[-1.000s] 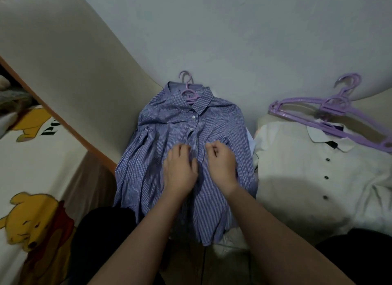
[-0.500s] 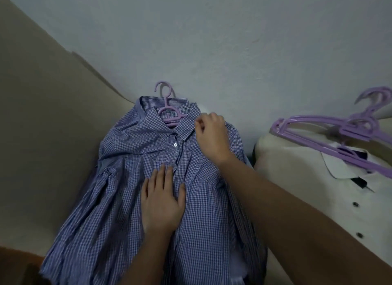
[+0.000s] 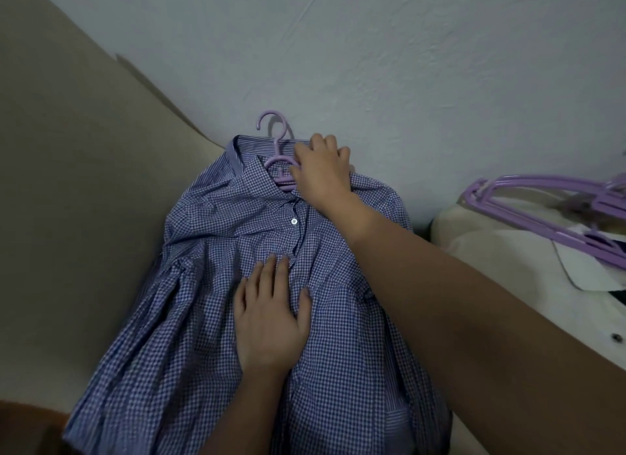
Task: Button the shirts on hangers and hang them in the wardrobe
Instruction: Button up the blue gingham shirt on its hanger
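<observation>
Pressing flat on the cloth, the left hand (image 3: 271, 319) lies nearest, fingers straight and close together, thumb spread, holding nothing. Under it is the shirt (image 3: 189, 336), spread face up with its long axis running from the person away toward the wall (image 3: 406, 65), collar at the far end. Just beyond the left fingertips sits a white button (image 3: 293, 221), fastened as far as can be seen.

Farther on, the right hand (image 3: 321, 170) rests on the right side of the collar, fingers bent and their tips touching the hanger (image 3: 277, 159). Whether they pinch the hanger or only the cloth is hidden under the knuckles. The hanger's hooked end pokes out past the collar, beyond those fingertips and a little to their left, close to the wall. The right hand is therefore far nearer to it than the left, so a lift would probably fall to the right.

Off to the right, well apart, a white shirt (image 3: 508, 285) lies with spare hangers (image 3: 542, 210) across it.
</observation>
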